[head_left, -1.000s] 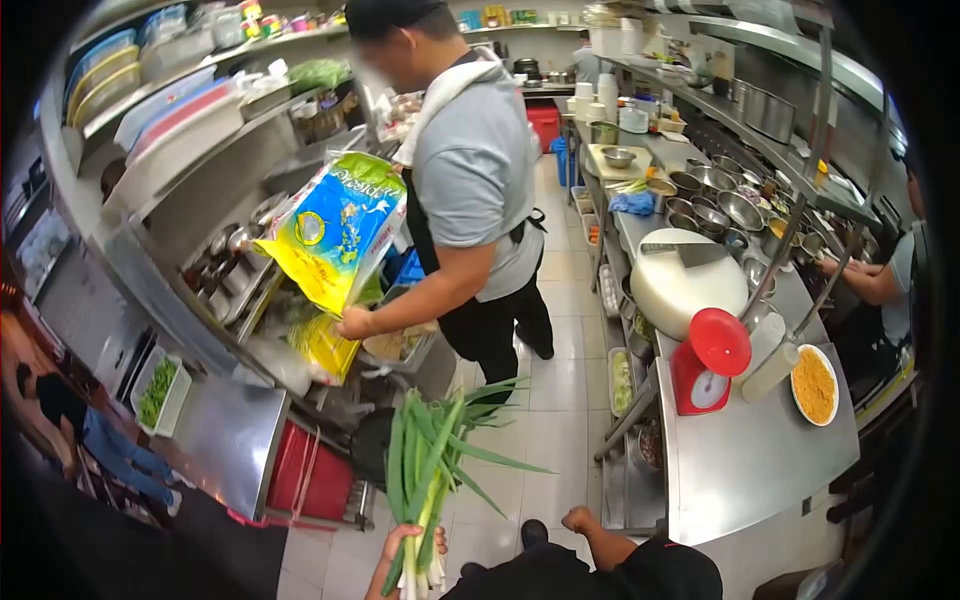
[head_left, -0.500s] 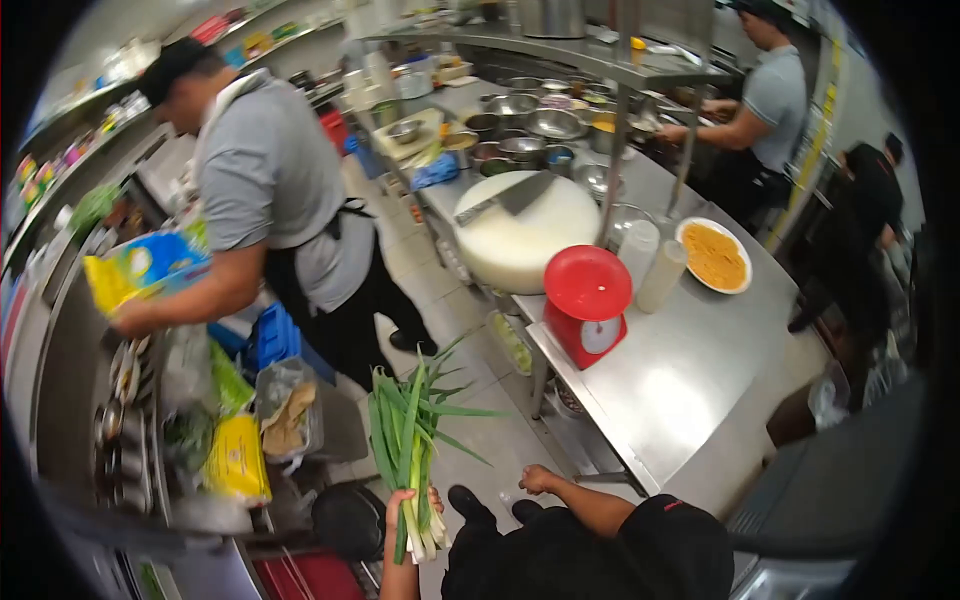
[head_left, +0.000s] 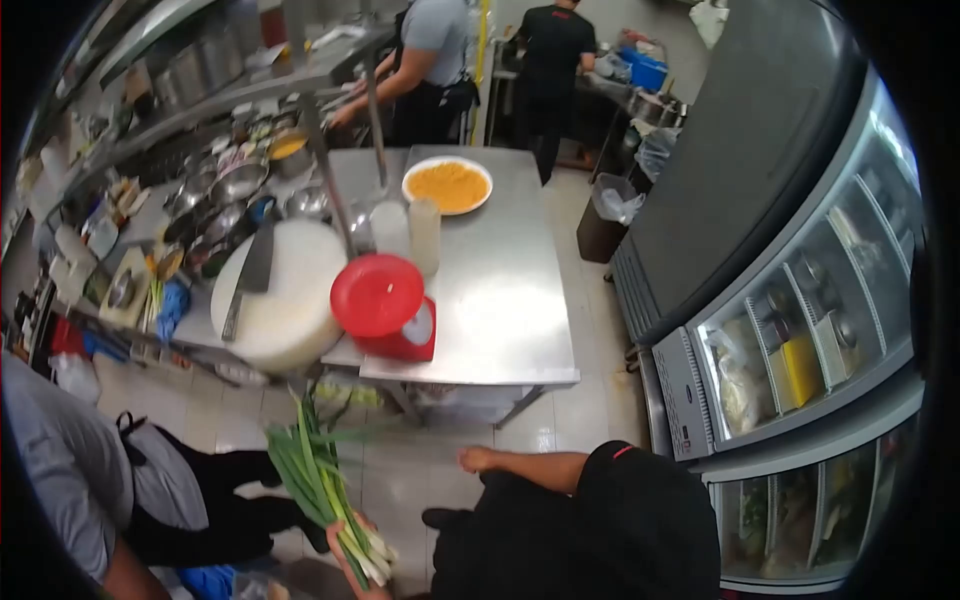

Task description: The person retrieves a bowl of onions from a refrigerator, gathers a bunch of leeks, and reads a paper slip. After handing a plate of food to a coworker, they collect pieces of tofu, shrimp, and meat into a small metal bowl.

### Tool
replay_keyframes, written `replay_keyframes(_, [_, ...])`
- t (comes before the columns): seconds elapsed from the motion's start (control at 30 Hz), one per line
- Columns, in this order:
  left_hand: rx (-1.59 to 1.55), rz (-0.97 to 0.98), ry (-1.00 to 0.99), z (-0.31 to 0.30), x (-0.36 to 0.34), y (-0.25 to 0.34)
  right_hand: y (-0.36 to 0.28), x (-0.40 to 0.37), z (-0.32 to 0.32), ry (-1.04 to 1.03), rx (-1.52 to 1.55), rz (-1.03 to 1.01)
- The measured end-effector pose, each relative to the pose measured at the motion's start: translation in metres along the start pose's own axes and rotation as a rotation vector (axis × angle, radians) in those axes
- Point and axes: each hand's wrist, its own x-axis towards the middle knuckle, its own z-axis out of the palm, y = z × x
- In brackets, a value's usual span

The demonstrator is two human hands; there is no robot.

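Observation:
A bunch of spring onions [head_left: 318, 475] is gripped in my left hand [head_left: 350, 535], with the white root ends near me and the green leaves pointing forward. My fingers wrap round the pale stalks, low in front of my body. My right hand [head_left: 478, 459] hangs in front of me with its fingers curled in, and nothing shows in it. It is close to the front edge of the steel table [head_left: 500, 300], apart from it. Beyond the leaves stand a red kitchen scale [head_left: 380, 300] and a big round white chopping block [head_left: 290, 310] with a cleaver [head_left: 254, 270] on it.
A plate of orange crumbs [head_left: 448, 187] and squeeze bottles [head_left: 424, 235] stand on the table. A person in grey [head_left: 70, 450] is close on my left; others work at the back. On the right are a glass-door fridge [head_left: 800, 330] and a bin [head_left: 608, 215].
My view has swung to the right, bringing the fridge into sight and the grey-shirted person to the left edge. The spring onions stay in my left hand; my right hand remains curled.

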Motion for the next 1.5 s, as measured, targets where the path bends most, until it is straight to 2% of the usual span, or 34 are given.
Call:
replay_keyframes(0.03, [0.012, -0.02, -0.05, 0.009, 0.002, 0.01, -0.016, -0.01, 0.013, 0.04, -0.184, 0.171])
replay_keyframes(0.07, [-0.009, -0.033, -0.02, 0.005, 0.006, 0.018, -0.052, -0.016, 0.017, 0.073, -0.38, 0.325])
replay_keyframes(0.13, [-0.032, -0.03, 0.036, 0.0, 0.011, 0.032, -0.084, -0.036, 0.026, -0.064, -0.569, 0.187])
replay_keyframes(0.17, [-0.066, 0.005, 0.056, 0.001, 0.015, 0.036, -0.116, -0.046, 0.028, -0.086, -0.567, 0.181])
replay_keyframes(0.23, [-0.105, 0.039, 0.072, 0.001, 0.022, 0.046, -0.183, -0.069, 0.029, -0.27, -0.695, 0.403])
replay_keyframes(0.43, [-0.096, 0.082, 0.027, -0.009, 0.028, 0.077, -0.275, -0.098, 0.032, -0.317, -0.594, 0.249])
replay_keyframes(0.5, [-0.097, 0.072, 0.03, -0.01, 0.024, 0.087, -0.285, -0.091, 0.031, -0.343, -0.578, 0.133])
replay_keyframes(0.53, [-0.129, 0.122, 0.034, -0.012, 0.03, 0.092, -0.305, -0.089, 0.028, -0.402, -0.513, 0.171])
replay_keyframes(0.6, [-0.176, 0.176, 0.042, -0.016, 0.037, 0.102, -0.299, -0.071, 0.026, -0.393, -0.374, 0.094])
replay_keyframes(0.67, [-0.165, 0.188, 0.031, -0.022, 0.04, 0.117, -0.319, -0.052, 0.022, -0.49, -0.492, -0.126])
replay_keyframes(0.7, [-0.159, 0.19, 0.02, -0.023, 0.044, 0.124, -0.349, -0.06, 0.019, -0.388, -0.542, -0.314])
replay_keyframes(0.73, [-0.176, 0.196, 0.05, -0.015, 0.043, 0.132, -0.379, -0.066, 0.007, -0.324, -0.464, -0.459])
replay_keyframes(0.77, [-0.168, 0.189, 0.06, -0.008, 0.044, 0.141, -0.394, -0.067, -0.016, -0.195, -0.5, -0.471])
replay_keyframes(0.8, [-0.137, 0.223, 0.053, -0.003, 0.044, 0.149, -0.412, -0.073, -0.038, 0.0, -0.333, -0.524])
replay_keyframes(0.83, [-0.113, 0.255, 0.047, -0.002, 0.046, 0.154, -0.43, -0.076, -0.06, 0.211, -0.333, -0.503])
replay_keyframes(0.87, [-0.169, 0.236, 0.029, -0.009, 0.048, 0.16, -0.439, -0.071, -0.087, 0.413, -0.541, -0.568])
replay_keyframes(0.9, [-0.177, 0.255, 0.047, -0.007, 0.05, 0.165, -0.445, -0.067, -0.11, 0.556, -0.612, -0.532])
replay_keyframes(0.97, [-0.146, 0.347, 0.081, 0.0, 0.055, 0.175, -0.459, -0.056, -0.135, 0.737, -0.757, -0.444])
replay_keyframes(1.0, [-0.118, 0.385, 0.101, 0.007, 0.058, 0.181, -0.464, -0.049, -0.142, 0.77, -0.784, -0.419])
replay_keyframes(1.1, [-0.145, 0.432, 0.115, -0.009, 0.069, 0.199, -0.476, -0.032, -0.139, 0.695, -0.667, -0.448])
replay_keyframes(1.13, [-0.151, 0.35, 0.028, -0.013, 0.07, 0.208, -0.475, -0.028, -0.138, 0.68, -0.654, -0.486])
replay_keyframes(1.17, [-0.194, 0.421, 0.1, -0.012, 0.075, 0.213, -0.475, -0.026, -0.138, 0.641, -0.655, -0.503])
replay_keyframes(1.27, [-0.219, 0.484, 0.104, -0.006, 0.087, 0.235, -0.482, -0.024, -0.139, 0.52, -0.676, -0.56])
replay_keyframes(1.4, [-0.313, 0.463, 0.092, -0.03, 0.107, 0.276, -0.508, -0.022, -0.124, 0.534, -0.689, -0.519])
replay_keyframes(1.5, [-0.271, 0.557, 0.152, -0.033, 0.124, 0.312, -0.518, -0.011, -0.116, 0.535, -0.672, -0.513])
